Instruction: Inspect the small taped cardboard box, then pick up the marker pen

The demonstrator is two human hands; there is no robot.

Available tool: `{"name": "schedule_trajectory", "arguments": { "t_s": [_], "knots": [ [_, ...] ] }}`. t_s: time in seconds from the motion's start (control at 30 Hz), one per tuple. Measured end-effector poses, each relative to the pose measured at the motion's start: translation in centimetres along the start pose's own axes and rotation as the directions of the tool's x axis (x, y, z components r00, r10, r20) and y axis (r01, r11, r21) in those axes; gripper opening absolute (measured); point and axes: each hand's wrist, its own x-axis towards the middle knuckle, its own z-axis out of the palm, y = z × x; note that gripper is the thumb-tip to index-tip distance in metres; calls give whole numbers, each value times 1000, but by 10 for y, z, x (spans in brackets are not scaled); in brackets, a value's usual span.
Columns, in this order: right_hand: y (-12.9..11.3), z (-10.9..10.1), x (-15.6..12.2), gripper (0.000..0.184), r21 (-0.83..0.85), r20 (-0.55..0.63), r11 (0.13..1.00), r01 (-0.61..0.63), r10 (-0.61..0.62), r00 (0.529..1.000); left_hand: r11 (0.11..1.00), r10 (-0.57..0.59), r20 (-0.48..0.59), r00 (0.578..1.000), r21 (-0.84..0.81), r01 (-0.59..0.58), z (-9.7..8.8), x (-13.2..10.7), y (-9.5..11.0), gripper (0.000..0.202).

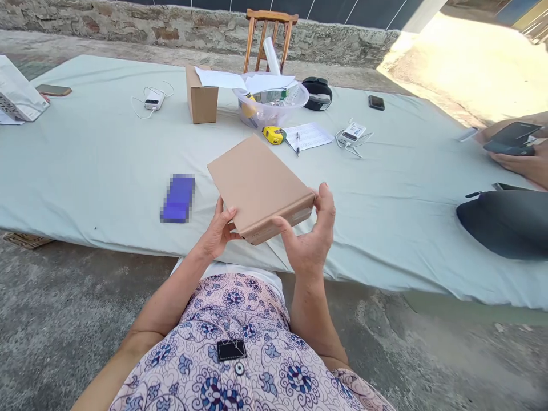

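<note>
Cardboard box (pixel 261 185), flat and closed, hangs between our two hands above the near edge of the sheet-covered mat (pixel 107 171). Its long axis runs away from us, slanting left, with the short end nearest our body. Our left hand (pixel 218 231) has its fingers closed on the near left corner and our right hand (pixel 310 240) clasps the near right corner, both equally close.

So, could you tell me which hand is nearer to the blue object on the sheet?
Left. The left hand holds the cardboard box just right of the blue object; the right hand holds its farther edge.
</note>
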Motion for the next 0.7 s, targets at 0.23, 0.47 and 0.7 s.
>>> {"name": "schedule_trajectory", "arguments": {
  "t_s": [0.23, 0.47, 0.7],
  "knots": [
    [1, -13, 9, 21, 268, -124, 957, -114, 152, 981, 991, -103, -1, 995, -81, 103, -6, 7, -5, 63],
    [9, -12, 11, 15, 429, -110, 897, -109, 172, 979, 917, -273, 25, 962, -296, 268, -14, 13, -4, 48],
    [11, -9, 10, 23, 437, -114, 895, -86, 150, 982, 820, -349, 147, 926, -431, 377, -9, 12, 4, 46]
  ]
}}
